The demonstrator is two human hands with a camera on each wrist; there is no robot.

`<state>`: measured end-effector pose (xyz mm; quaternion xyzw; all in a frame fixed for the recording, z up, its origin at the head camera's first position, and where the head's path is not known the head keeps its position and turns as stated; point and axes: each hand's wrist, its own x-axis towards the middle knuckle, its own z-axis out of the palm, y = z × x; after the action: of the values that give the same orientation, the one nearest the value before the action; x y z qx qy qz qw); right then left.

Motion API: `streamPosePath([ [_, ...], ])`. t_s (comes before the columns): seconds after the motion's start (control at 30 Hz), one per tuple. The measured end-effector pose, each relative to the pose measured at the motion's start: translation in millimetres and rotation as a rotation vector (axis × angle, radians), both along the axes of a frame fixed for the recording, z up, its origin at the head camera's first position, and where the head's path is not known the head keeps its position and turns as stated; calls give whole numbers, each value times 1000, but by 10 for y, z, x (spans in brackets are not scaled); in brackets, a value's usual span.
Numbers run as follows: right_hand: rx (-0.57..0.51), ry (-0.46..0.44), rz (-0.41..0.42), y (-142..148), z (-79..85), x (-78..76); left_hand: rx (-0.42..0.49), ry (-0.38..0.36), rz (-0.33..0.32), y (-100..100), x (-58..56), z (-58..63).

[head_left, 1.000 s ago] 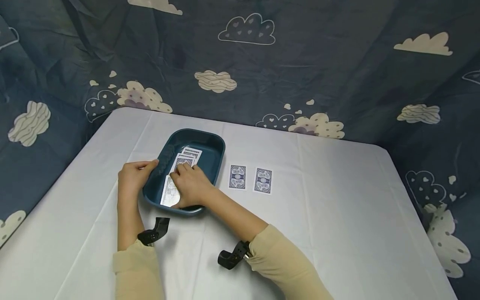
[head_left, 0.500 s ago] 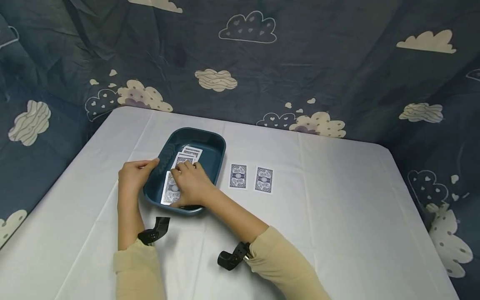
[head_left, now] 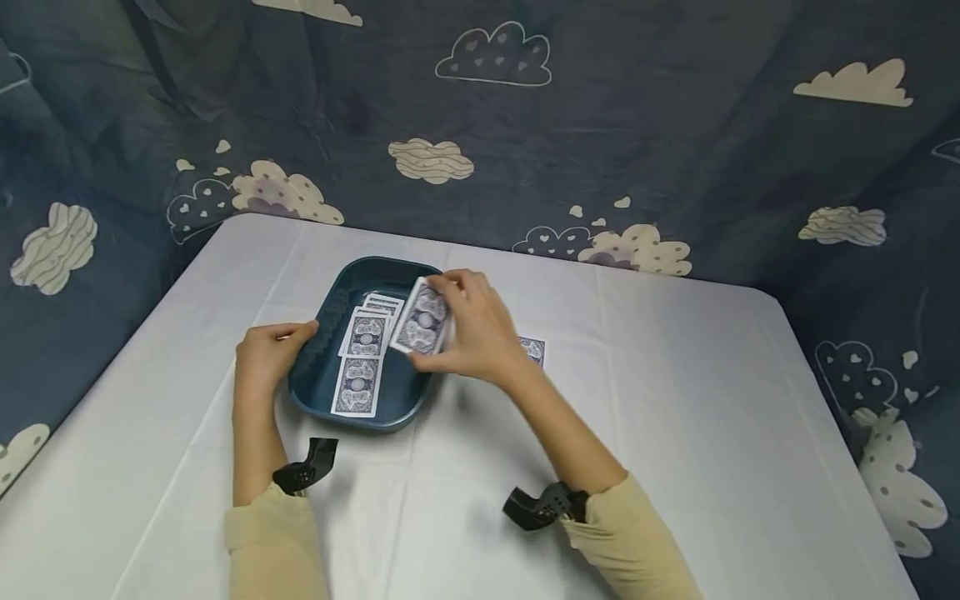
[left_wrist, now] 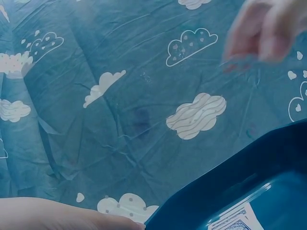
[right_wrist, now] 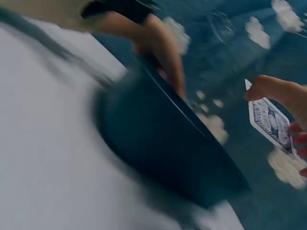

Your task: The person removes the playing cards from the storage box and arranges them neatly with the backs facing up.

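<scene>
Head camera, working from the left: I have the left hand [head_left: 268, 354] at the tray [head_left: 390, 427], its thumb and fingers pinching the rim on that side. Inside, loose cards [head_left: 357, 385] lie overlapping, patterned backs up, in a slanting row towards the near end. At the tray's right side, the right hand [head_left: 480, 333] grasps a lifted card [head_left: 422, 318] between thumb and fingers, tilted. Farther right, another card [head_left: 534, 350] lies on the white desk [head_left: 712, 400], partly hidden from me by that right hand.
</scene>
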<state>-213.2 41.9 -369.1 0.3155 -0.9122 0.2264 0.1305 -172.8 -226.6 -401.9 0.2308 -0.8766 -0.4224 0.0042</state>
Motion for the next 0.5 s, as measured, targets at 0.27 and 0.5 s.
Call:
streamPosePath([
  [0.27, 191, -135, -82, 1327, -108, -297, 22, -16, -10, -2, 9, 21],
  [0.5, 405, -317, -45, 1895, -426, -289, 16, -34, 5, -8, -7, -3],
])
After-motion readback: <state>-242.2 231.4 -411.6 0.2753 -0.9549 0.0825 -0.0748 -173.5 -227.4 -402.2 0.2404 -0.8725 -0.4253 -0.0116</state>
